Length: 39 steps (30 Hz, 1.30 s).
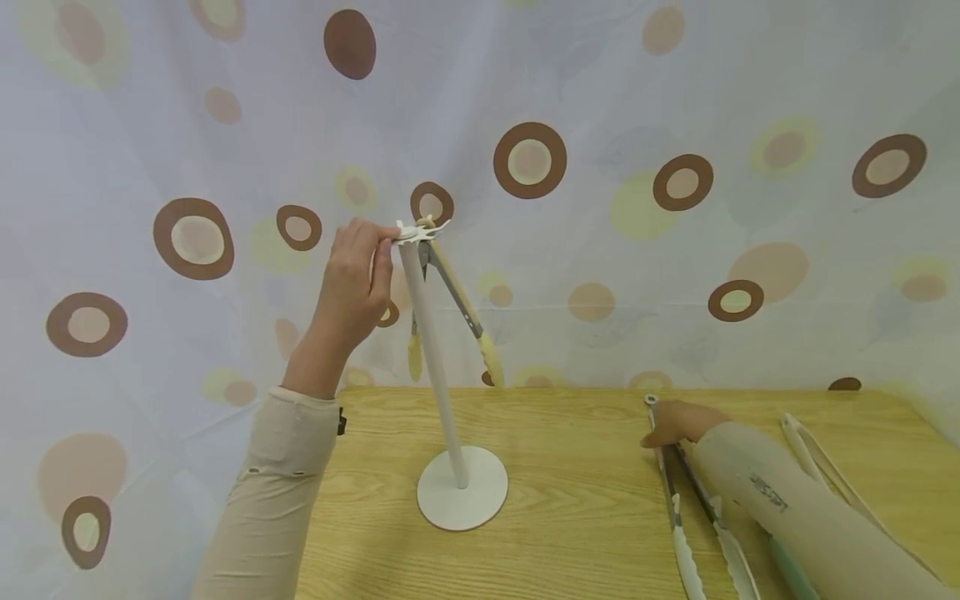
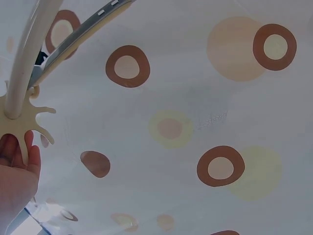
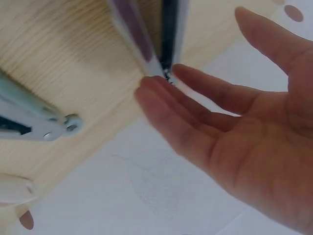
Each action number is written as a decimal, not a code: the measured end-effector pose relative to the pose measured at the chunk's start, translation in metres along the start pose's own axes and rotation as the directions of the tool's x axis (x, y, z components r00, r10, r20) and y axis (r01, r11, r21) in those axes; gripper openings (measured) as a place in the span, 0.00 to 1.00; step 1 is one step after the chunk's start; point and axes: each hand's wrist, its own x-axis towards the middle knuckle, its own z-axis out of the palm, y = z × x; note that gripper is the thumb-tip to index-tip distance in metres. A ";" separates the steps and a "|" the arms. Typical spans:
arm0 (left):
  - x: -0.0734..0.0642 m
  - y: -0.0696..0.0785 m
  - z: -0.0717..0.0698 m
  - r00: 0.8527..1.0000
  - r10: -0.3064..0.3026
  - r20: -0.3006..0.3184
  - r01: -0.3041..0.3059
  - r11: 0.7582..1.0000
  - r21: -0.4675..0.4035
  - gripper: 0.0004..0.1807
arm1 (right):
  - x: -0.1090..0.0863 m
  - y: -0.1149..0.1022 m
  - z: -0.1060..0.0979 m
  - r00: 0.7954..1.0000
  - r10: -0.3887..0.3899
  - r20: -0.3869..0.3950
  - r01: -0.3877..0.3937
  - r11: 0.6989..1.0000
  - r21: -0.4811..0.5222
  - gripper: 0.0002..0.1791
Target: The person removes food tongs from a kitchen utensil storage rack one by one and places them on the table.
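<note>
A white utensil stand has a round base [image 1: 483, 500], a slim pole [image 1: 438, 375] and a ring of hooks [image 1: 426, 234] on top. My left hand [image 1: 351, 279] pinches the hook ring at its left side, thumb below. From a hook on the far side hang yellow-tipped tongs [image 1: 459, 293], their arms spread. On the right, my right hand [image 1: 678, 422] reaches over the upper end of white-tipped tongs [image 1: 667, 487] lying on the table. The right wrist view shows its fingers [image 3: 181, 132] fairly straight, tips at the tongs' hinge end, thumb held apart.
Green tongs [image 1: 789, 567] lie partly under my right forearm. Farther right are cream-coloured tongs [image 1: 836, 467]. The wooden table [image 1: 570, 483] ends at a hanging sheet [image 1: 600, 100] printed with circles.
</note>
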 end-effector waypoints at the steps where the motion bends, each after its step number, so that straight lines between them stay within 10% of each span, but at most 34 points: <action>1: 0.000 0.000 0.000 1.000 0.000 -0.002 0.000 1.000 0.001 0.11 | 0.001 -0.003 -0.002 1.000 -0.030 -0.006 0.030 1.000 0.008 0.28; 10: 0.000 -0.001 0.000 1.000 0.015 -0.011 -0.015 1.000 0.002 0.11 | 0.011 -0.040 -0.009 0.911 -0.337 -0.236 0.372 0.920 0.123 0.15; 26: -0.001 -0.002 0.001 1.000 0.008 -0.015 -0.008 1.000 0.003 0.11 | 0.018 -0.114 -0.034 0.794 -0.338 -0.506 0.546 0.763 0.346 0.23; 39: -0.001 -0.002 0.001 1.000 0.007 -0.014 -0.007 1.000 0.006 0.11 | 0.013 -0.167 -0.067 0.751 -0.370 -0.546 0.659 0.445 0.606 0.27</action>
